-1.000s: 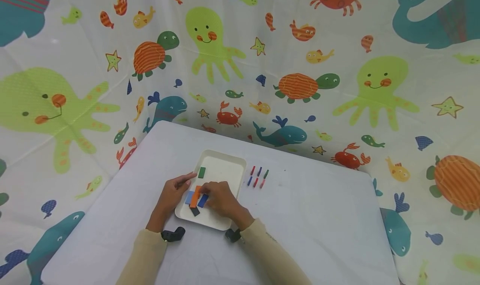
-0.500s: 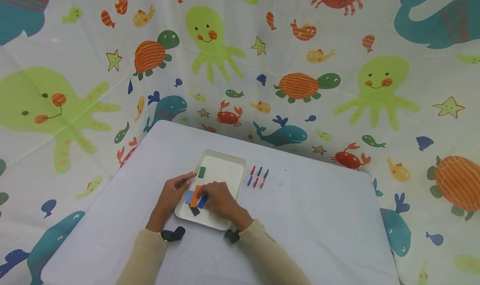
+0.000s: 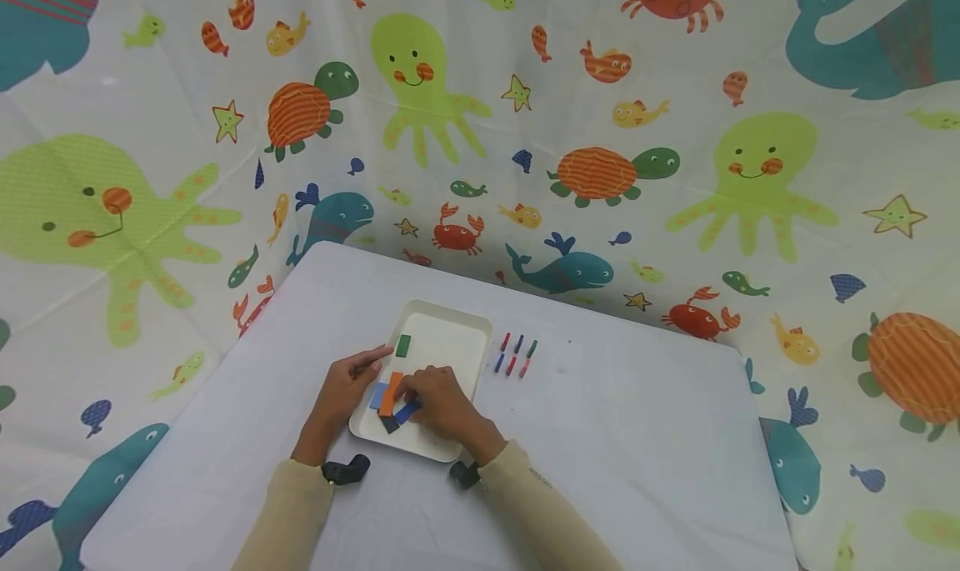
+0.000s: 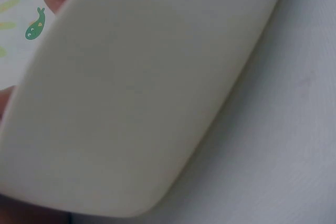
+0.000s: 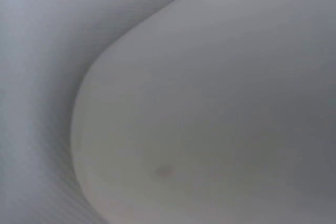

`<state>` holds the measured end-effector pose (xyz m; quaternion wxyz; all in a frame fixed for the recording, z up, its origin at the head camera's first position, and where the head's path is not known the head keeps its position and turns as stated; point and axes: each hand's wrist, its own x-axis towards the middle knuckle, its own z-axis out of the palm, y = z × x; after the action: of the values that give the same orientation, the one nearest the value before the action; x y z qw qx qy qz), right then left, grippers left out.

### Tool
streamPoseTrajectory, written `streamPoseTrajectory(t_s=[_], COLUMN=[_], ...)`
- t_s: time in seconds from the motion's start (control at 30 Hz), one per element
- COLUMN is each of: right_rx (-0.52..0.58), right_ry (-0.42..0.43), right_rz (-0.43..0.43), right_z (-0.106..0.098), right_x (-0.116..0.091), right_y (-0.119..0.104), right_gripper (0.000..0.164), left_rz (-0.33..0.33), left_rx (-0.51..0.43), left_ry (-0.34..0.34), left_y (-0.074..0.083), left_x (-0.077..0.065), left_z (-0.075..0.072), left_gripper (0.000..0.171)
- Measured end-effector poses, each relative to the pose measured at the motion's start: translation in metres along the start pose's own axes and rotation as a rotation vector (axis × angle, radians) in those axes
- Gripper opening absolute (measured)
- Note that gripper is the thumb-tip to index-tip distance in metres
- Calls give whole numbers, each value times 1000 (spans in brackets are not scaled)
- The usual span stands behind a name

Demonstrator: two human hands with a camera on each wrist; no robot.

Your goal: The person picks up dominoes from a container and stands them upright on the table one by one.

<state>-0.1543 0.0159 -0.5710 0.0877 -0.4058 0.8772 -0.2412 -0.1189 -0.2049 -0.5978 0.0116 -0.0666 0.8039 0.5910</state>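
Observation:
In the head view, a white tray (image 3: pixel 468 325) holds several small flat coloured blocks. My right hand (image 3: pixel 442 400), fingers curled, pinches a dark blue block (image 3: pixel 407 413) at its upper end. Left of it, an orange block (image 3: pixel 389 398) lies over a light blue block (image 3: pixel 377 397), close to the right fingertips. A black block (image 3: pixel 389 423) touches the dark blue one. My left hand (image 3: pixel 347 388) rests at the tray's left rim, index finger extended towards a green block (image 3: pixel 403 346). The left wrist view is mostly the tray's outer wall (image 4: pixel 147 93); the right wrist view shows its blurred wall (image 5: pixel 184 103).
To the right of the tray, several short red, blue, green and pink sticks (image 3: pixel 516 355) lie in two rows on the white tablecloth (image 3: pixel 637 438). Behind the table hangs a curtain (image 3: pixel 525 96) printed with sea animals.
The dark blue block has slid slightly towards me and turned a little, its lower end now against the black block. My right fingers shifted with it; my left hand stays in place.

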Motion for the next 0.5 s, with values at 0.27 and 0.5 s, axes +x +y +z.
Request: streamPoseTrajectory(t_s=[0.27,0.5], right_rx=[-10,-26], right_ry=[-31,-57], right_rz=[-2,-26], right_z=[1,0], right_x=[0,0], right_y=[1,1], right_gripper=[34,24], left_rz=[14,9], left_rx=[13,4], left_ry=[9,-4], left_y=[1,2], left_x=[0,0], left_z=[0,0], left_gripper=[37,38])
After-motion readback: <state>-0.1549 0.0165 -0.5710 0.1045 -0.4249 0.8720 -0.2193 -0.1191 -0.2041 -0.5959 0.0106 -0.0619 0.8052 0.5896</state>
